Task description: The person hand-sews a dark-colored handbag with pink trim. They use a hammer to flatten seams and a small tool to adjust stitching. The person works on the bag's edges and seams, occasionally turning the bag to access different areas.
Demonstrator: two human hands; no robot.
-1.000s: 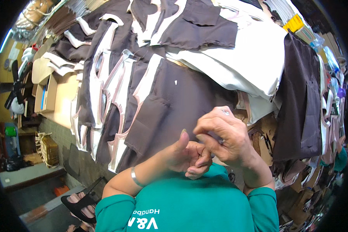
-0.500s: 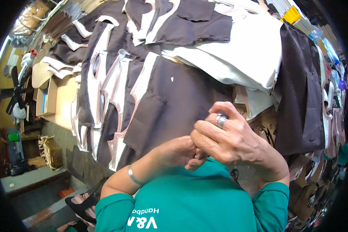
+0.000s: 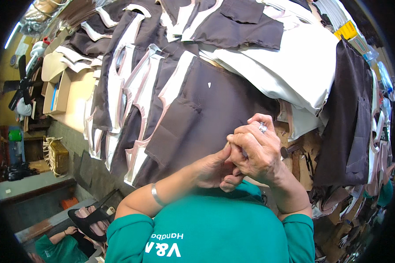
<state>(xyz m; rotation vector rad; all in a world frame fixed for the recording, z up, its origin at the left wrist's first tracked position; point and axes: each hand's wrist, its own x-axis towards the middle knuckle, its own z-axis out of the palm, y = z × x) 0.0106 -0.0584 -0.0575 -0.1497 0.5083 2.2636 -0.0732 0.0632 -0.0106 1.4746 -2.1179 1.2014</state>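
In front of my chest, my left hand [image 3: 216, 170] and my right hand [image 3: 258, 148] meet, their fingers closed and pressed together. Anything between the fingertips is too small or hidden to make out. A ring sits on the right hand, a metal bracelet [image 3: 156, 194] on the left wrist. Just beyond the hands lies a dark brown fabric panel [image 3: 226, 98] with a pocket-like flap [image 3: 173, 127]. A tiny white scrap [image 3: 209, 85] rests on it. To its left, brown pieces with white and pink curved edging [image 3: 147, 94] overlap in rows.
A large white sheet [image 3: 289, 65] covers the back right, with brown cloth [image 3: 344, 118] hanging beside it. An open cardboard box [image 3: 57, 96] and a black fan [image 3: 23, 83] stand at left. At lower left another person's green sleeve [image 3: 61, 250] shows. Tools [image 3: 296, 162] lie right of my hands.
Both hands stay together; the right hand has turned and its fingers now fold closer over the left. The view has shifted, so the cloth appears farther right and the other person shows more.
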